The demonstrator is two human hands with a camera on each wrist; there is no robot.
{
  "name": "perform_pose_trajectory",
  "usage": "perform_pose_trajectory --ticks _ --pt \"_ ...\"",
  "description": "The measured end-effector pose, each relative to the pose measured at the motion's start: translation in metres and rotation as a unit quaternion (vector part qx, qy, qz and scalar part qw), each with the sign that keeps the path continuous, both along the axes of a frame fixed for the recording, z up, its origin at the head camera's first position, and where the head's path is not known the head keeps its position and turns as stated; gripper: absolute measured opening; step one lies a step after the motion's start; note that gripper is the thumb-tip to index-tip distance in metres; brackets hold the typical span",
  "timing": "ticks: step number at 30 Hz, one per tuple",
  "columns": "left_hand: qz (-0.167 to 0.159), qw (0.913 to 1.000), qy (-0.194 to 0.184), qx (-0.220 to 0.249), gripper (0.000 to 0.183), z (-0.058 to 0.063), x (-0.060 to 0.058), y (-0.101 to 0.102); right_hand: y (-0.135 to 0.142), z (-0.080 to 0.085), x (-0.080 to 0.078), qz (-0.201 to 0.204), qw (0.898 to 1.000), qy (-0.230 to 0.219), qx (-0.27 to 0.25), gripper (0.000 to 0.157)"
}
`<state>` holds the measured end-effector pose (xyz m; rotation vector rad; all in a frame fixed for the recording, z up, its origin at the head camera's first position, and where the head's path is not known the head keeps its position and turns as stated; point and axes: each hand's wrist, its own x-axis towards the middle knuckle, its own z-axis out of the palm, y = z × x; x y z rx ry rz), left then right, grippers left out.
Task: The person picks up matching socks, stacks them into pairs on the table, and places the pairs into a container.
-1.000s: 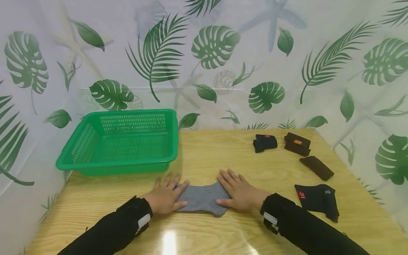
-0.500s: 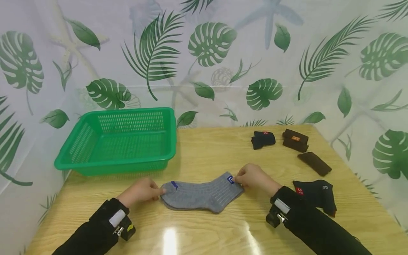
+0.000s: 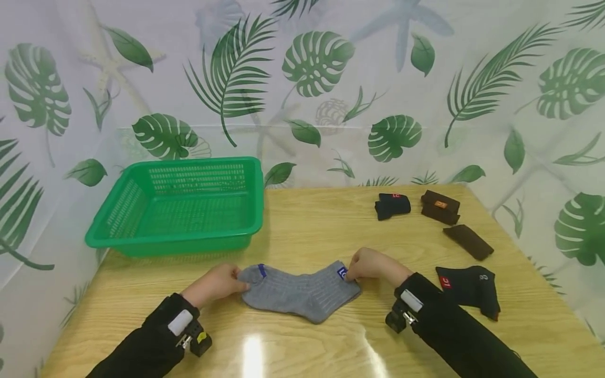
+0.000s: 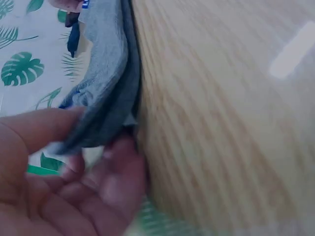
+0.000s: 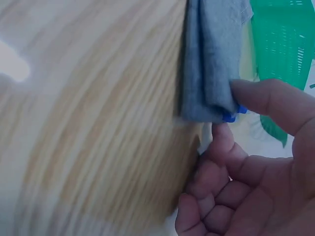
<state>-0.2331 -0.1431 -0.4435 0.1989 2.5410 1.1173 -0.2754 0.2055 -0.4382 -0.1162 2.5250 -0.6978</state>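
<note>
A pair of grey socks, one stacked on the other, lies stretched sideways between the two hands in the head view. My left hand pinches the toe end, near a blue stripe. In the left wrist view the thumb is over the grey fabric and the fingers lie underneath. At the cuff end, beside a blue label, my right hand pinches the fabric. The right wrist view shows two grey layers at the cuff, the thumb on one face and a fingertip behind the edge.
A green plastic basket stands at the back left of the wooden table. On the right lie a folded navy sock bundle, a brown one with an orange label, a flat brown piece and a dark sock with a red label.
Both hands lay flat on the socks a second ago. They have moved outward and now pinch the toe and cuff ends, leaving the socks' middle uncovered.
</note>
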Motion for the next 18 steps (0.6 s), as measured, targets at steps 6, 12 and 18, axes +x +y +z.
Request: perform_pose_trajectory --ticks 6,12,18 --pt "0.017 0.9918 -0.035 0.122 0.027 0.005 0.003 -0.005 -0.009 0.010 -0.005 -0.021 0.999 -0.004 -0.049 0.014" --pt "-0.064 0.9924 -0.018 0.104 0.043 0.055 -0.002 -0.036 -0.020 0.041 -0.015 -0.021 0.991 0.019 -0.130 0.026" --pt "0.009 0.9958 0.024 0.088 0.048 0.111 -0.025 -0.092 -0.052 0.090 -0.026 -0.005 0.971 0.049 -0.234 0.029"
